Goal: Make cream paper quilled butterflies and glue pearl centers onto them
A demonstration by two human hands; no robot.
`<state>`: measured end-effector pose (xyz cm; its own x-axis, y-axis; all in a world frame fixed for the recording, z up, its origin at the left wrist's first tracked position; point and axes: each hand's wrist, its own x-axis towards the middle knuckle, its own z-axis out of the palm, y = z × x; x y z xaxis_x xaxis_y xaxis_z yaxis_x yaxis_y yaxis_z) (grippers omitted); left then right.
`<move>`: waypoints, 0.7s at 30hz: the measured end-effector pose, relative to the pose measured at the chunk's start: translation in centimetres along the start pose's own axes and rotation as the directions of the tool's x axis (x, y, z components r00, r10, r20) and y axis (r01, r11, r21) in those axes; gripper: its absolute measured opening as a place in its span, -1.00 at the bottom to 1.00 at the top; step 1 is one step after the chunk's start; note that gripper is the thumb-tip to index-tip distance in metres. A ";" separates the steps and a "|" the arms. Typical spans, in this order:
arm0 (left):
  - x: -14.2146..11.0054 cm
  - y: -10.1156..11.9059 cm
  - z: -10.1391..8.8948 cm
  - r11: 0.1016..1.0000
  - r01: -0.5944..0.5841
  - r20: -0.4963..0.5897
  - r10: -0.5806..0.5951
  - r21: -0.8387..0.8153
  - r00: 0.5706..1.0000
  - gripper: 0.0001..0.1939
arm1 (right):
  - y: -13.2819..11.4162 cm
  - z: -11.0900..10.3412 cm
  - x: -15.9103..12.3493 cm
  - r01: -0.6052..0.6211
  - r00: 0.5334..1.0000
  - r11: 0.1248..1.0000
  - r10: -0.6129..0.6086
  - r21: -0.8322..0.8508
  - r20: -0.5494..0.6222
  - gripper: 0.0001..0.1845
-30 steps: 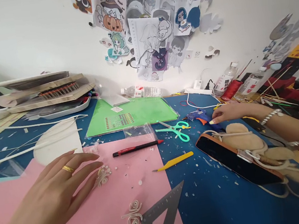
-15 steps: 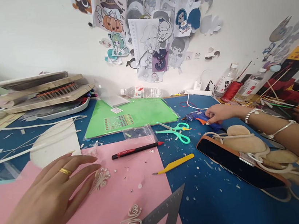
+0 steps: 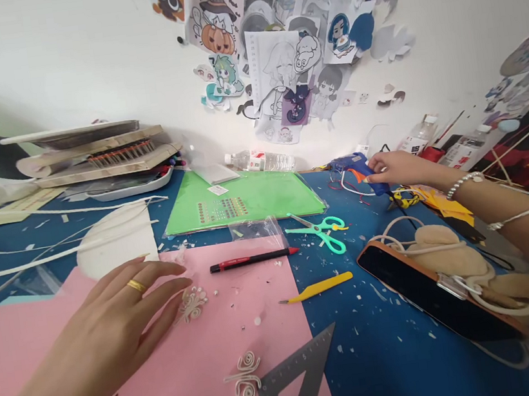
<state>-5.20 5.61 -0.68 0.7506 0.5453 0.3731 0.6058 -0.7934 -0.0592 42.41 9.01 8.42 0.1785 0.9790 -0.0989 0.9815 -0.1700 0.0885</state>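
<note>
My left hand (image 3: 119,314), with a gold ring, lies over the pink sheet (image 3: 173,392), its fingers stretched and slightly apart. Its fingertips are beside a cream swirl ornament with pearl beads (image 3: 193,303); whether they touch it I cannot tell. At the back right, my right hand (image 3: 394,169) is closed round a blue glue gun (image 3: 355,165) with an orange trigger. A second cream swirl ornament (image 3: 247,377), without beads, lies near the grey set square (image 3: 300,375). Yellow tweezers (image 3: 320,287) and a black-and-red pen (image 3: 253,260) lie between the hands.
Turquoise scissors (image 3: 325,232) lie beyond the tweezers. A phone (image 3: 437,292) leans on beige padded shapes at right. Green sheets (image 3: 264,191) with a gem sticker strip are at the back. Boards (image 3: 108,157) are stacked at left. Bottles (image 3: 467,148) and sticks crowd the right.
My right hand has raised the glue gun and moved it toward the back wall. The left hand stays by the beaded ornament. The whole view has shifted slightly.
</note>
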 end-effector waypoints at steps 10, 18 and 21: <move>0.1 0.6 -0.5 0.997 0.064 0.058 -0.062 -0.039 0.996 -0.82 | -2.7 -0.3 2.1 -0.032 0.952 0.995 0.002 -0.092 -0.307 -0.75; 0.8 2.5 -1.3 0.962 0.048 -0.058 -0.066 -0.267 0.996 -0.81 | -7.3 -1.1 1.5 -0.033 0.873 0.999 0.011 -0.036 -0.488 -0.61; 0.7 3.7 -1.8 0.918 0.058 -0.003 -0.064 -0.393 0.998 -0.80 | -9.3 -0.8 0.3 -0.003 0.861 1.000 -0.010 -0.025 -0.509 -0.61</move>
<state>-2.88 2.53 1.03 0.7092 0.5944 0.3790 0.4957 -0.8028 0.3314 33.29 11.03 8.40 0.1081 0.9018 0.4185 0.9789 -0.1701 0.1136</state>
